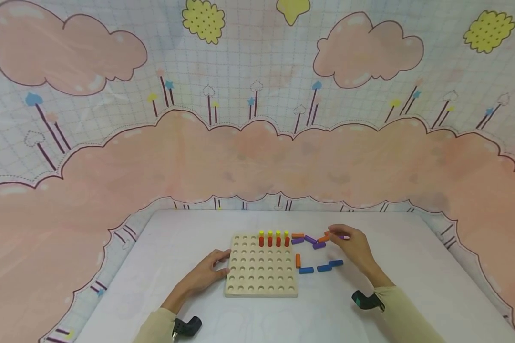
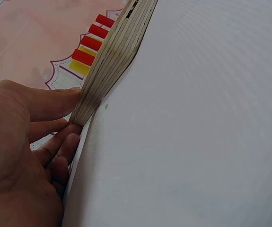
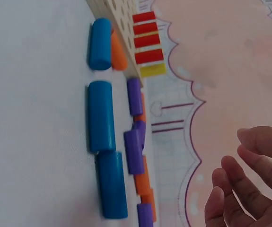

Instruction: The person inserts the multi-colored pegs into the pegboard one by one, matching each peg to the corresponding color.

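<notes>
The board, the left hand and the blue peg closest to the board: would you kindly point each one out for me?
Board (image 1: 265, 264): head view, bare wood near the middle of its top.
Left hand (image 1: 206, 271): head view, back of the hand.
Blue peg (image 3: 100, 43): right wrist view, middle of its side.

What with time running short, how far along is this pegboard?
Looks done: four yellow pegs, four red pegs standing in the pegboard. In hand: apparently no peg; left hand touches its edge, right hand hovers. Probably left: loose orange pegs, purple pegs, blue pegs.
</notes>
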A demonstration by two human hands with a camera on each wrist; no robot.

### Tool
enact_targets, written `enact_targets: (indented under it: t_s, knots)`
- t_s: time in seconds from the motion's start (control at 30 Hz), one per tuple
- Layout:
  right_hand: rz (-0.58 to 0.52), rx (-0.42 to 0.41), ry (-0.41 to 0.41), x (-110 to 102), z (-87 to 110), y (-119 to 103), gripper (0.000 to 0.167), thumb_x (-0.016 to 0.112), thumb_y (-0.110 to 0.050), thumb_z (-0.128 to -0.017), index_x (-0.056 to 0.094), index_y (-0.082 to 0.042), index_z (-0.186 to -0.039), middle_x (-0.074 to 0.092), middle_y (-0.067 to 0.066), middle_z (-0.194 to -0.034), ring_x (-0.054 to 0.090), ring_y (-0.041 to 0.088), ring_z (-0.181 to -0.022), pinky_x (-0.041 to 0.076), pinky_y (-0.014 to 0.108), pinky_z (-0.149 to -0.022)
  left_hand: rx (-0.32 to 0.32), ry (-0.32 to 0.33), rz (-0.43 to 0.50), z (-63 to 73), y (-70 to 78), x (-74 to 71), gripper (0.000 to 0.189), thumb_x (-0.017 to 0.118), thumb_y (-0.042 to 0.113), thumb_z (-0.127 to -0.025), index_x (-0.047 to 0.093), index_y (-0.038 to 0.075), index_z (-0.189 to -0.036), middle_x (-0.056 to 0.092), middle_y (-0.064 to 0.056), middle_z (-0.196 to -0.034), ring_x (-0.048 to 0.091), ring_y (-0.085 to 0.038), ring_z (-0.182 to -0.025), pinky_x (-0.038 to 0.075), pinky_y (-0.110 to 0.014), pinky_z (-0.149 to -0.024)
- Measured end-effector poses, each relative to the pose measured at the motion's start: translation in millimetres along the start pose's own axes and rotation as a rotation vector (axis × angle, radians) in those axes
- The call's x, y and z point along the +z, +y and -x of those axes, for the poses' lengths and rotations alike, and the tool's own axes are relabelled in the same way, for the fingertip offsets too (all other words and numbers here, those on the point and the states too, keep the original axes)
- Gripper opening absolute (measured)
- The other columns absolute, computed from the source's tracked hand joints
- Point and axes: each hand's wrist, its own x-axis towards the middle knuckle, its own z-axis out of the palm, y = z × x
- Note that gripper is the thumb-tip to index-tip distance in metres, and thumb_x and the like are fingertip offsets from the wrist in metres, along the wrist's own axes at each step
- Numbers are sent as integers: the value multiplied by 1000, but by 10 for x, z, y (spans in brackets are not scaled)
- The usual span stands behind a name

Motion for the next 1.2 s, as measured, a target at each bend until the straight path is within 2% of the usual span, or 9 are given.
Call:
enact_targets:
  t_s: [0.1,0.13,0.37,0.63,0.9,1.0,1.2]
  knots:
    - [19,14,2,-38,6,72,29,63,-17,-96,66,-7,-123,68,13,-119,61,30,-111,54,42,-95,6,-2,-3,-4,1,-3,57,68,19,-90,50,9,-143,57,1,-122,49,-23,-121,33,-58,-112]
    - [27,17,8,-47,8,98,29,63,-18,-96,66,-7,-124,68,13,-119,60,31,-111,55,45,-91,8,-4,-3,-5,-1,-4,57,68,19,-90,50,8,-143,57,1,-122,49,-23,-121,34,-58,-112]
    - [45,67,-8,-143,-73,327,33,60,-19,-98,63,-6,-128,63,19,-127,55,36,-116,48,53,-99,13,-2,0,-5,5,-6,57,68,18,-90,50,8,-143,57,0,-123,49,-23,-120,34,-58,-112]
    - [81,129,-25,-195,-186,567,34,61,-16,-96,63,-4,-129,62,22,-127,56,35,-112,48,45,-92,6,2,6,-18,-3,-2,57,69,17,-90,50,8,-143,57,1,-122,49,-23,-120,34,-58,-111]
    - [86,200,-97,-161,-291,706,36,62,-16,-96,63,-4,-130,60,24,-128,57,33,-104,52,35,-83,21,-7,7,-22,-28,-7,57,68,17,-91,49,7,-143,56,-1,-122,48,-24,-120,33,-58,-113]
    - [92,215,-122,-136,-336,729,34,60,-15,-97,63,-4,-129,60,23,-128,56,32,-105,52,38,-87,34,-9,0,-18,-36,-8,57,68,17,-91,49,6,-143,56,-2,-122,48,-24,-119,34,-58,-112]
    - [91,252,-167,-111,-389,750,35,59,-15,-97,62,-3,-129,59,24,-130,54,39,-115,46,55,-101,32,-10,6,-22,-29,-12,57,68,17,-91,49,7,-143,56,-2,-122,48,-23,-119,33,-58,-112]
